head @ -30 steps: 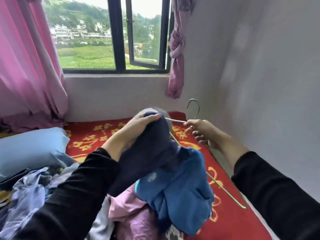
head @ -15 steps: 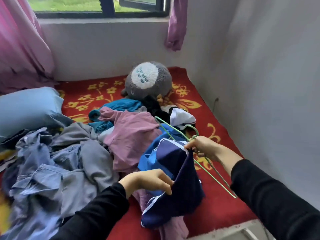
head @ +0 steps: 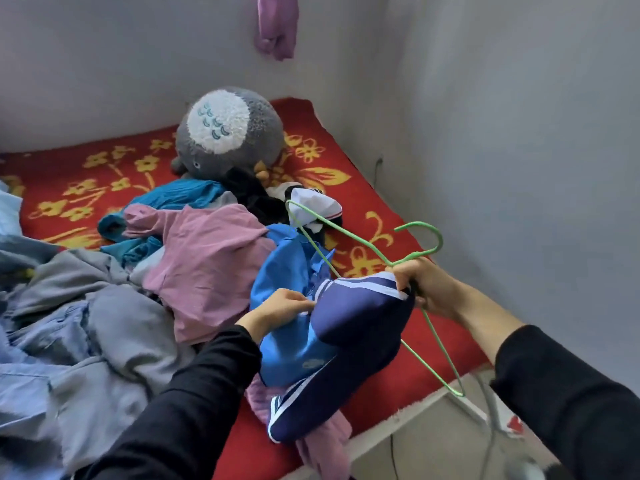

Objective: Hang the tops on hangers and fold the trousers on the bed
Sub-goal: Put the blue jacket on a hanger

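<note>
bed [head: 398, 386]: clothes heap [head: 104, 323] unsorted, we judge nothing hung or folded | navy-blue top [head: 363, 327] over bed's near edge, not seated on green hanger [head: 420, 249] | right hand [head: 429, 289] grips hanger neck | left hand [head: 280, 306] pinches top

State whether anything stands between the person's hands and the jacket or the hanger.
Nothing visible does. The right hand grips the hanger and the jacket edge; the left hand holds the jacket too.
</note>
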